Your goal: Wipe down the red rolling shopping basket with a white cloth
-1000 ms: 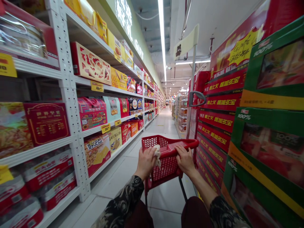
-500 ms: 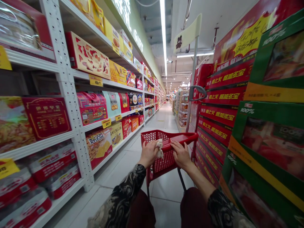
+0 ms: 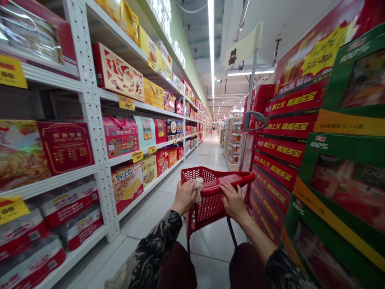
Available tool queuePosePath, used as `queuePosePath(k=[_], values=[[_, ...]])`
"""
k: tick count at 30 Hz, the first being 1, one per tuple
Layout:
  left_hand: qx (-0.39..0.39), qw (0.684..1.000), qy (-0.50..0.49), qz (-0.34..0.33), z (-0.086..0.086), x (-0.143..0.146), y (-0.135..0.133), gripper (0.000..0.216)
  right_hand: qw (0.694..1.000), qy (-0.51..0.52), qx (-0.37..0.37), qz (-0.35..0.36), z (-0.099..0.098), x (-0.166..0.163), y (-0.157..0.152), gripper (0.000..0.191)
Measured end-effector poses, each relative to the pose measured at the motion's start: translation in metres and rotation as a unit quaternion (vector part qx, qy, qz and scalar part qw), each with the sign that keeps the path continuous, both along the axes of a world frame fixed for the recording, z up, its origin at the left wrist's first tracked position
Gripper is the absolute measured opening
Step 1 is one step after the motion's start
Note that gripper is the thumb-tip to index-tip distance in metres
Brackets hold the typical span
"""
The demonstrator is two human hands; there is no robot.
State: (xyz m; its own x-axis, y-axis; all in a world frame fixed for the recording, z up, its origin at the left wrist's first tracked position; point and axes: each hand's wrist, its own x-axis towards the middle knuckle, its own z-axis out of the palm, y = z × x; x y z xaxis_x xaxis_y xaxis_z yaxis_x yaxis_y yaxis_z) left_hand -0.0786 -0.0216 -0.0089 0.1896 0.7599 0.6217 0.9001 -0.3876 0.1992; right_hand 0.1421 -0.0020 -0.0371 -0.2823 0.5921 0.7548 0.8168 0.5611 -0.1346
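Observation:
A red plastic shopping cart (image 3: 207, 208) with a perforated basket stands just in front of my knees. My left hand (image 3: 185, 196) is closed on a crumpled whitish cloth (image 3: 199, 188) at the left part of the cart's near rim. The cloth touches the rim, and the fingertips are partly hidden behind it. My right hand (image 3: 234, 198) lies over the red handle bar (image 3: 221, 184), its fingers curled across the top and the thumb side toward the middle.
White shelves (image 3: 90, 92) of gift boxes and bottle packs line the left. Stacked red drink cartons (image 3: 282, 148) and green boxes (image 3: 339, 172) rise close on the right. A metal pole (image 3: 249, 88) with a grey loop stands beyond the cart. The tiled aisle (image 3: 207, 154) runs ahead.
My left hand with the cloth has shifted slightly left along the cart's rim. My right hand stays on the handle. The whole view has turned a little to the left.

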Motion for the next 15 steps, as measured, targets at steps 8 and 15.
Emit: queuePosePath(k=[8,15], values=[[0.014,0.996,0.038,-0.074,0.007,0.034,-0.001,0.033,0.999,0.026,0.024,-0.011,0.001,-0.017,-0.001,0.048],[0.008,0.998,0.003,-0.063,0.002,0.011,0.007,0.034,0.996,0.051,0.015,-0.068,-0.004,0.006,0.006,0.048]])
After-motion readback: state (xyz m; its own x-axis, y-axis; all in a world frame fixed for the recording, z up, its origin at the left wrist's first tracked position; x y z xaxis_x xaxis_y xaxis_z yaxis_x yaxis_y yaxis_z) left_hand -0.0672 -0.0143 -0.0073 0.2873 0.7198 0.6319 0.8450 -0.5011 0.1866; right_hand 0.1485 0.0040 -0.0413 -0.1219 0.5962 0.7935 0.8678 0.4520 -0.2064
